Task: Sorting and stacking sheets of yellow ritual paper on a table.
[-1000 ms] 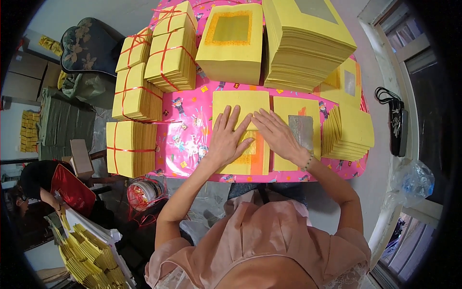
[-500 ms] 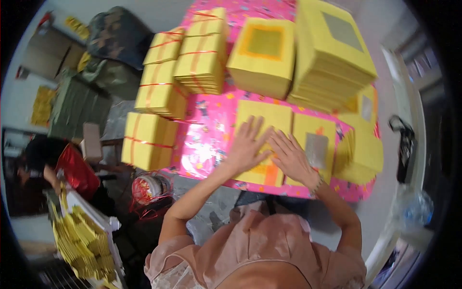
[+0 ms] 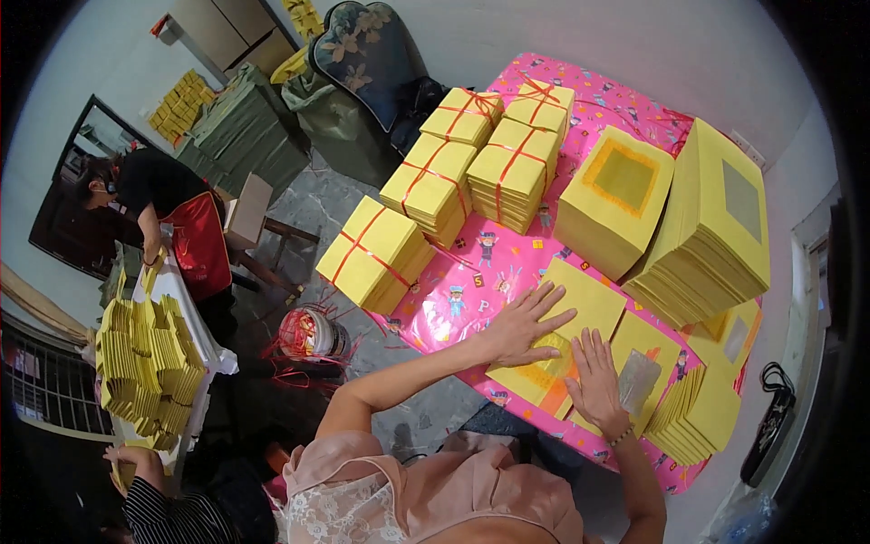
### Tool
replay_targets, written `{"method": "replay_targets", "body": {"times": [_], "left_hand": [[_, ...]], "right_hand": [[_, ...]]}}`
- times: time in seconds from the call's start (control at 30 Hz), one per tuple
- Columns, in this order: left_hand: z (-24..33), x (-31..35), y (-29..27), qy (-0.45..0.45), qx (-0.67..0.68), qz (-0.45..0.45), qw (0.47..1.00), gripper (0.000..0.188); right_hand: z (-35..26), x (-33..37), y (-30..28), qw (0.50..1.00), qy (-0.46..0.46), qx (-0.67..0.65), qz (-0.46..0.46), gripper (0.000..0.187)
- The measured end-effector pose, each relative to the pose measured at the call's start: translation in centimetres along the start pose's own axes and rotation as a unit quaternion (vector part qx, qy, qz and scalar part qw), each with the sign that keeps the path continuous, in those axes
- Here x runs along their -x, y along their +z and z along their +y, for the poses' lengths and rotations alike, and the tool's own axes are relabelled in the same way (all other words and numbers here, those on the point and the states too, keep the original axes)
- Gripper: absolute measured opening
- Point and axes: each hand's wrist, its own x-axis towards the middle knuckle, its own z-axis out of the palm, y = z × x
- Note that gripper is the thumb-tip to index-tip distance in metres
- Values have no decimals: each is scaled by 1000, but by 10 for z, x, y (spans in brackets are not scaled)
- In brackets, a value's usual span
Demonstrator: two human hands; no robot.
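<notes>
My left hand point(image 3: 524, 328) lies flat with fingers spread on a yellow paper piece point(image 3: 587, 297) that bears orange patches. Beside it, my right hand point(image 3: 596, 385) is flat too, its fingertips near the same piece's right edge and its palm over a second yellow paper piece point(image 3: 666, 343). A grey rectangular patch point(image 3: 639, 381) shows on that second piece. Neither hand grips anything. To the right of them, a fanned pile of yellow paper point(image 3: 698, 412) leans at the table's edge.
A pink patterned cloth point(image 3: 453, 299) covers the table. Tied yellow bundles point(image 3: 426, 177) with red string stand at the left, tall loose stacks point(image 3: 702, 227) at the back right. A bucket point(image 3: 313, 334) with red string is on the floor. Two other people work at a side table point(image 3: 204, 340).
The view has turned, so the table now sits further right and the room's left side shows more. Both hands stay flat on the yellow paper.
</notes>
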Motion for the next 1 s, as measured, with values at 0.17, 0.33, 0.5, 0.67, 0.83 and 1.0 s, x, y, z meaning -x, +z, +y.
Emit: {"method": "replay_targets", "body": {"times": [0.17, 0.33, 0.5, 0.67, 0.83, 1.0], "left_hand": [[-3, 1, 1, 10, 2, -6, 1000, 74], [-2, 6, 4, 10, 22, -9, 1000, 72], [-6, 0, 17, -3, 83, -28, 996, 68], [-26, -8, 4, -53, 264, 69, 961, 53], [-28, -13, -27, -193, 270, 191, 924, 58], [-27, -23, -34, -339, 252, 72, 903, 68]], "right_hand": [[-2, -1, -5, 1000, 8, 9, -20, 71], [-10, 3, -7, 1000, -2, 13, -4, 67], [-4, 4, -2, 998, 3, 38, 55, 55], [14, -19, 3, 983, -25, 69, 171, 40], [24, -36, 2, 959, -86, 110, 245, 31], [29, -38, -2, 947, -101, 107, 285, 29]]}}
